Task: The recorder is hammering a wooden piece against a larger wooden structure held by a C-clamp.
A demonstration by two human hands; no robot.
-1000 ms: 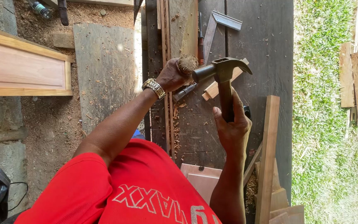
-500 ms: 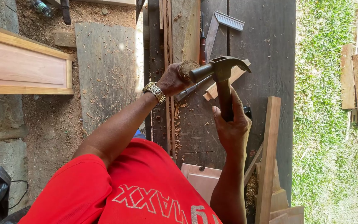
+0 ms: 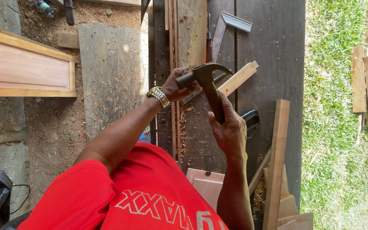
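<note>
So the big dark workbench [image 3: 269, 55] fills the middle of the view, sawdust all over it, with a pale framed wooden panel [image 3: 22, 68] off to one side on the ground and grass on the other. A long pale batten [image 3: 276, 162] lies near the person's right forearm, and a shorter light wood strip [image 3: 240, 76] sits angled just past the hammer.

The claw hammer [image 3: 205, 79] is the main thing here. Its handle runs from the right hand [image 3: 228, 127] up and away toward the left hand [image 3: 176, 85], so the long axis points pretty much straight from one hand to the other. The right hand is wrapped closed around the handle, thumb along the side. The hammer head sits right at the left hand, touching or nearly so.

The left hand is curled shut around a chisel [image 3: 192, 94], whose metal end sticks out below the fist. Whether the hammer face is actually on the chisel's butt can't be told, since the head covers it. There's a gold-coloured watch [image 3: 158, 96] on the left wrist.
</note>
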